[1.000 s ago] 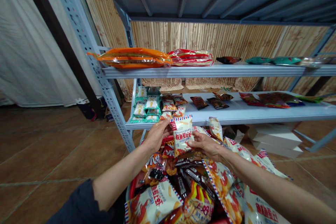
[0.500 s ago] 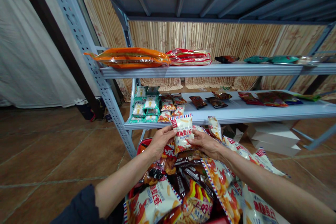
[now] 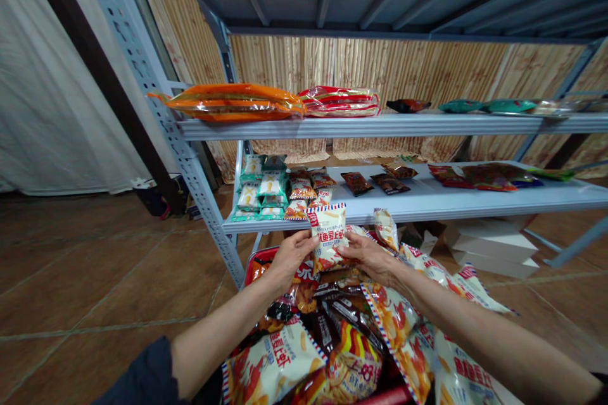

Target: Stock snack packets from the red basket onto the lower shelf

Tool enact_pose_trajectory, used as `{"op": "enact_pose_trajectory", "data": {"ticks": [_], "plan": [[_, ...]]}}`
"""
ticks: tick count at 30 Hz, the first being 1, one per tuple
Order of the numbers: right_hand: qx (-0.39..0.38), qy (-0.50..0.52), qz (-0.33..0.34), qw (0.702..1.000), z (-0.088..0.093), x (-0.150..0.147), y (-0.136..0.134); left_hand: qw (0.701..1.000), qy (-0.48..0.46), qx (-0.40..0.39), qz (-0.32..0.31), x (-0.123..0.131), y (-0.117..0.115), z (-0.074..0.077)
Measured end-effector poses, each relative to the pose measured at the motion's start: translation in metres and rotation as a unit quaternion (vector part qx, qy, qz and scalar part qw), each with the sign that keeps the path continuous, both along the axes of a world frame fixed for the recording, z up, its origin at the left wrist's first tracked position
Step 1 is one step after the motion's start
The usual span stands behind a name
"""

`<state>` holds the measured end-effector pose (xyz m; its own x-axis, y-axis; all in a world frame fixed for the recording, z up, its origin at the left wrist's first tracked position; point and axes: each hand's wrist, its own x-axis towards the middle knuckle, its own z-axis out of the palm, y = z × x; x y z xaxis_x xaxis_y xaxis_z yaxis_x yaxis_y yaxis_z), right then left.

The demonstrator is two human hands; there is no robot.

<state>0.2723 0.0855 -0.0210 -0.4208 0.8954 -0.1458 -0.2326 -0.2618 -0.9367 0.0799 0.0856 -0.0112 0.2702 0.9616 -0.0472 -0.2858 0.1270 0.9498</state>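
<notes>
Between my two hands is a white snack bag (image 3: 329,235) with red lettering and a striped top edge, held upright with its printed front toward me. My left hand (image 3: 293,259) pinches its left side, and my right hand (image 3: 370,256) grips its lower right side. Below lies a red basket (image 3: 247,259) heaped with snack bags, among them a large white bag (image 3: 275,361) and a yellow-and-red striped bag (image 3: 356,364). Just beyond the held bag, small matching snack packs (image 3: 300,190) are stacked on the lower shelf (image 3: 370,205).
Green-and-white packs (image 3: 272,185) are piled by the perforated shelf post (image 3: 190,164). Dark packs (image 3: 356,183) lie farther right. Above, the middle shelf (image 3: 332,130) carries an orange bag (image 3: 237,103) and a red-striped bag (image 3: 339,101). White boxes (image 3: 491,243) sit beneath the rack.
Both hands keep hold of the white snack bag in nearly the same place. The whole view has shifted very slightly.
</notes>
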Motion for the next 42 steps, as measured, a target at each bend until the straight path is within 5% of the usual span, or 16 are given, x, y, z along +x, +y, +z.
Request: {"op": "enact_pose_trajectory", "data": {"ticks": [10,19,42], "plan": [[-0.007,0.005,-0.027,1.000,0.007,-0.003,-0.003,0.999,0.016,-0.030,0.042,-0.002,0.001,-0.005],[-0.031,0.001,-0.054,0.998,0.002,-0.001,0.006,0.999,0.022,-0.026,-0.022,-0.003,-0.009,-0.005],[0.024,0.070,-0.018,0.997,0.004,-0.006,0.003,0.997,0.036,-0.034,0.061,-0.004,0.003,-0.023]]}}
